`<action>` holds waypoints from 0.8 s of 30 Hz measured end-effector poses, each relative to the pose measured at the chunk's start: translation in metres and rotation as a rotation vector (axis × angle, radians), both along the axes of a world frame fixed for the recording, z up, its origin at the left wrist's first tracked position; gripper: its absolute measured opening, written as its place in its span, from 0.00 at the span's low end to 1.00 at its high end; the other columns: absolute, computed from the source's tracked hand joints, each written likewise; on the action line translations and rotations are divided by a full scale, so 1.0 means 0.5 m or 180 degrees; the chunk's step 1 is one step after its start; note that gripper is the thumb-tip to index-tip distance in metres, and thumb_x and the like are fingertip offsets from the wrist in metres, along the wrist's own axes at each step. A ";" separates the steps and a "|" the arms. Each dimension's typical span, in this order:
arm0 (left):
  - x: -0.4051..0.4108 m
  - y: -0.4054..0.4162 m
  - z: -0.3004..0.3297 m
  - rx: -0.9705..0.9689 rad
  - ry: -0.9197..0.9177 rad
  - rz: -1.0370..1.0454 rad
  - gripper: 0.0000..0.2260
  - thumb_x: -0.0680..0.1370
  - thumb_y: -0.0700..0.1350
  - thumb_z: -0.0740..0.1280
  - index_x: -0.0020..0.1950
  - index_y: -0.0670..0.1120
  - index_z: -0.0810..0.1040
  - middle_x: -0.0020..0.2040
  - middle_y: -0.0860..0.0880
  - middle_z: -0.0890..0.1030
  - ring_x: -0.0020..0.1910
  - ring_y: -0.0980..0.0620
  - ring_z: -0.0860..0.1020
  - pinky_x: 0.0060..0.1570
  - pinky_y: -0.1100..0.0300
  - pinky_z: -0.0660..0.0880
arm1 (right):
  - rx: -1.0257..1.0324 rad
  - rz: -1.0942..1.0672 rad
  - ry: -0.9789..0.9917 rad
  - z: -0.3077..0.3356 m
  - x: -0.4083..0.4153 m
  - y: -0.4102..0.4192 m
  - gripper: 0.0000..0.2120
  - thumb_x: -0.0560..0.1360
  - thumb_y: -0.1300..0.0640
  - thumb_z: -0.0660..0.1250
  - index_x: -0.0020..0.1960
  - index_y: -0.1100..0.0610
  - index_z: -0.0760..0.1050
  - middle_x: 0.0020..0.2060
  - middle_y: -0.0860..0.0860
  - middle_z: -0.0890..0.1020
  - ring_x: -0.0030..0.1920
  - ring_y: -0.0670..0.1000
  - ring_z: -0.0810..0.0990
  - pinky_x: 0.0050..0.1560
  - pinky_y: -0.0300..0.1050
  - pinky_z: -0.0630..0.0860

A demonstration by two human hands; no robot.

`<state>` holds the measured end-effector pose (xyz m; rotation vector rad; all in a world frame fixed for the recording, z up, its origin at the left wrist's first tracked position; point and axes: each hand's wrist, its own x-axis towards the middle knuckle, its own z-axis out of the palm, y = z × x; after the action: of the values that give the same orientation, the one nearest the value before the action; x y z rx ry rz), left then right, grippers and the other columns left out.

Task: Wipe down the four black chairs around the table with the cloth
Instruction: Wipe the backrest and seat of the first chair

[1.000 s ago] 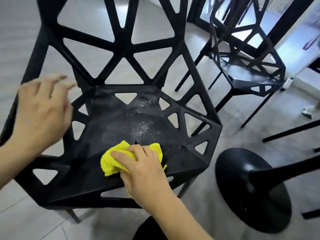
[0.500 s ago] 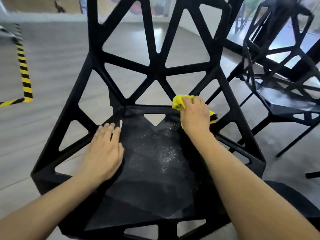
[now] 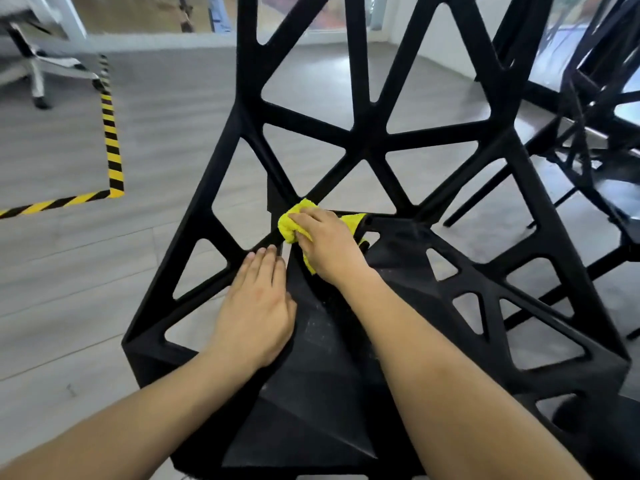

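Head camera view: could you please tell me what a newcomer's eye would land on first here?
The bright yellow cloth stands out first, bunched under the right hand at the back of the seat of the black chair, where seat meets lattice backrest. Next comes the left hand, lying flat on the seat's left edge. Off to the left, yellow-and-black hazard tape marks a corner on the grey floor.
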<state>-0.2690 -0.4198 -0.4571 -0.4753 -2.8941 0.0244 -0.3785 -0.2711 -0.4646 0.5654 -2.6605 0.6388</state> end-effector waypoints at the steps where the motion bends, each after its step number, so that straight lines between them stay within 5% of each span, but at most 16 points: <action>1: 0.001 -0.001 0.001 0.0019 0.0016 0.0008 0.28 0.78 0.47 0.49 0.72 0.32 0.69 0.74 0.32 0.68 0.75 0.36 0.65 0.76 0.43 0.59 | 0.0197 -0.0026 0.0017 0.001 0.003 0.014 0.17 0.74 0.62 0.64 0.62 0.57 0.79 0.60 0.56 0.80 0.56 0.63 0.77 0.53 0.60 0.77; 10: 0.011 0.001 0.010 -0.0120 0.0020 -0.0042 0.28 0.79 0.48 0.48 0.72 0.32 0.70 0.74 0.33 0.67 0.75 0.37 0.66 0.76 0.44 0.59 | 0.1040 -0.1412 0.0131 0.011 0.047 0.294 0.15 0.73 0.67 0.63 0.58 0.59 0.78 0.56 0.58 0.79 0.53 0.64 0.77 0.50 0.57 0.76; 14: 0.013 0.003 0.011 -0.0121 0.0048 -0.0027 0.28 0.79 0.48 0.49 0.73 0.32 0.68 0.75 0.32 0.66 0.76 0.37 0.65 0.76 0.44 0.59 | 0.0962 -0.1711 -0.0083 0.012 0.027 0.244 0.20 0.74 0.54 0.50 0.58 0.56 0.76 0.55 0.56 0.79 0.53 0.63 0.76 0.52 0.56 0.72; 19: 0.014 -0.001 0.012 -0.0127 -0.0004 -0.0009 0.27 0.78 0.48 0.51 0.71 0.33 0.71 0.75 0.32 0.67 0.75 0.37 0.65 0.76 0.44 0.59 | 0.1546 -0.2009 -0.0336 0.022 0.056 0.147 0.17 0.74 0.49 0.67 0.56 0.60 0.76 0.50 0.58 0.80 0.48 0.61 0.76 0.45 0.52 0.72; 24: 0.014 0.001 0.012 -0.0094 -0.0037 0.0008 0.28 0.77 0.49 0.50 0.70 0.34 0.72 0.75 0.33 0.67 0.75 0.37 0.65 0.76 0.44 0.59 | 0.1912 -0.2200 -0.0378 0.042 0.027 0.209 0.14 0.78 0.54 0.62 0.60 0.60 0.72 0.56 0.57 0.79 0.57 0.59 0.75 0.55 0.52 0.71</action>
<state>-0.2622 -0.4196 -0.4513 -0.4786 -2.9095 0.0653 -0.3652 -0.1664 -0.4437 -0.2841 -2.8701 -0.3403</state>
